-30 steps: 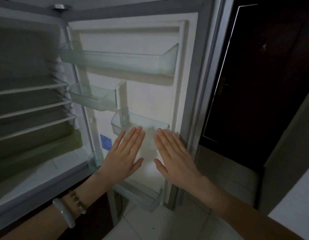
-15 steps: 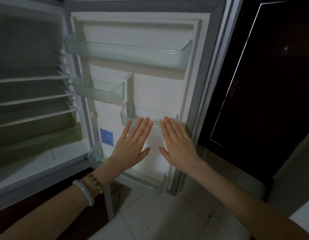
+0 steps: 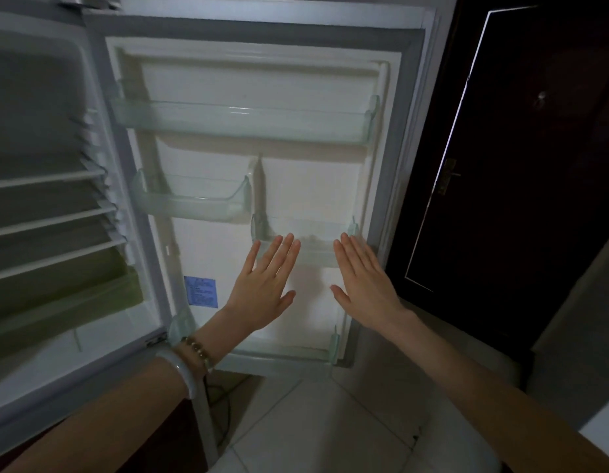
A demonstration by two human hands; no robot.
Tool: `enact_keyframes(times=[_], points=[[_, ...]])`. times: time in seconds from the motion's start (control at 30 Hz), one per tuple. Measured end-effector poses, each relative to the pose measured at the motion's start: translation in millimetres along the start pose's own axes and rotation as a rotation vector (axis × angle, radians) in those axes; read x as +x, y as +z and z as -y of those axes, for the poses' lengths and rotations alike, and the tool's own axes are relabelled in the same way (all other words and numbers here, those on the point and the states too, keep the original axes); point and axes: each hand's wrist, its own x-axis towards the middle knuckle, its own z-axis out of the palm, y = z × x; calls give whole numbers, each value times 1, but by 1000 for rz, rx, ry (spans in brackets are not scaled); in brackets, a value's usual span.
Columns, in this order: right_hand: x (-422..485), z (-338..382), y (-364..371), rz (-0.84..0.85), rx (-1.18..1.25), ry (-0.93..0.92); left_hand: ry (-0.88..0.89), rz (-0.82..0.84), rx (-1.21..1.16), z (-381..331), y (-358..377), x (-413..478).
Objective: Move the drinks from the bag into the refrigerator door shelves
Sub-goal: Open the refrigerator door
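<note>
Both hands are held up flat with nothing in them, palms facing the open fridge door. The left hand [image 3: 262, 288] has its fingers straight and close together, thumb out to the side; a pale bangle [image 3: 180, 373] and a beaded bracelet [image 3: 197, 350] sit on that wrist. The right hand [image 3: 362, 281] mirrors it, apart from the left. Their fingertips overlap the small lower-right shelf [image 3: 306, 249] in view; I cannot tell whether they touch it. Up and left is another short shelf [image 3: 193, 201], above both the long top shelf [image 3: 241, 121], and at the foot the bottom shelf [image 3: 286, 353]. All 4 hold nothing. Neither bag nor drinks are in view. A dark door [image 3: 521, 165] stands to the right.
</note>
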Motion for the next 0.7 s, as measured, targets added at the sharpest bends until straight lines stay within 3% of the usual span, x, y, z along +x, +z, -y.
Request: enact_keyframes(times=[0.4, 0.7], points=[[46, -35, 23, 115, 106, 91, -25, 53, 28, -5, 29, 55], [50, -40, 33, 86, 117, 67, -54, 71, 51, -6, 42, 59]])
